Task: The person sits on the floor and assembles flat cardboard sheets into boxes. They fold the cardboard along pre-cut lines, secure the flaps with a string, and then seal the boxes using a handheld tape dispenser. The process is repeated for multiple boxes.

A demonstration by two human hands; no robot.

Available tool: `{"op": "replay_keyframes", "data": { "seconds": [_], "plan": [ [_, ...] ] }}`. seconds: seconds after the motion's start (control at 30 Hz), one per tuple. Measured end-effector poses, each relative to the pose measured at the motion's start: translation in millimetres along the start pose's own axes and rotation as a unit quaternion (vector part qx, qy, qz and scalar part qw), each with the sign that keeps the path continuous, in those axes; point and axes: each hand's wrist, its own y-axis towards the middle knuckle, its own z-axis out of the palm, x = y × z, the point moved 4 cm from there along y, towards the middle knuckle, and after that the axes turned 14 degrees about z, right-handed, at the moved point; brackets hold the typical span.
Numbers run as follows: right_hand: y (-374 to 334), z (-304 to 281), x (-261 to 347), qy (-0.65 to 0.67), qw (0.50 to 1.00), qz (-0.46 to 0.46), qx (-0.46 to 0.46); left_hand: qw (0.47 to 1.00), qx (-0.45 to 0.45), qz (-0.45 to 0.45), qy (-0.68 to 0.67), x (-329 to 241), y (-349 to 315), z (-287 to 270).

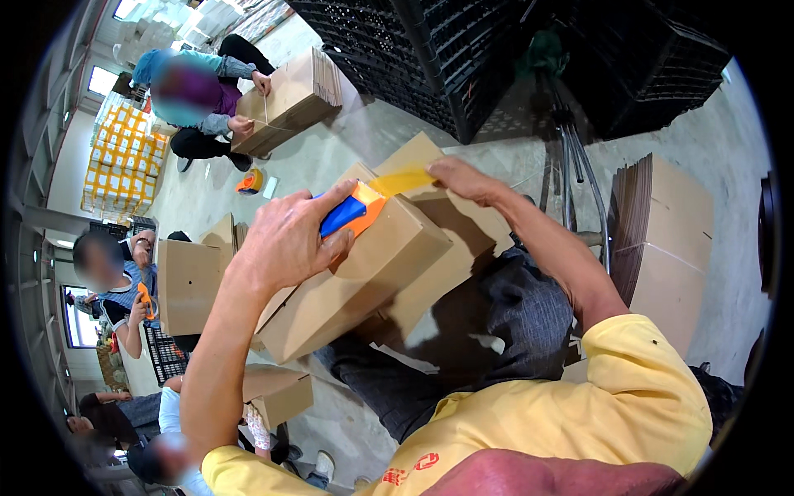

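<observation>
Grey concrete floor (pixel 331 174) spreads around us, with tall black plastic crates (pixel 389 50) standing on its far side. Yellow-and-white cartons (pixel 124 161) are piled at the far left, any labels too small for us to read. To our right stands a bundle of flattened cardboard (pixel 674 240) crossed by a pale tie. Just in front of our bent legs, a brown box (pixel 356 289) sits at a slant. Our left hand (pixel 294 240) has its fingers clamped around a blue-and-orange tape dispenser (pixel 351 213) at the box's upper end. Our right hand (pixel 463 180) has thumb and fingers pinched together on yellow tape (pixel 401 181), stretched between both hands. Smallest, red printing and an emblem (pixel 426 460) mark our yellow shirt (pixel 529 422).
</observation>
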Motion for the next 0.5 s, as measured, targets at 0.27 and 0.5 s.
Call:
{"op": "replay_keyframes", "data": {
  "seconds": [0.27,0.5],
  "plan": [
    [14.9,52.2,-6.9,-0.329,0.944,-0.004,-0.01,0.999,0.035,-0.012,-0.007,11.7,13.1,-4.1],
    [-28.4,34.2,11.4,-0.031,0.984,-0.165,-0.061,0.999,0.032,-0.008,-0.004,8.2,14.7,-2.9]
  ]
}}
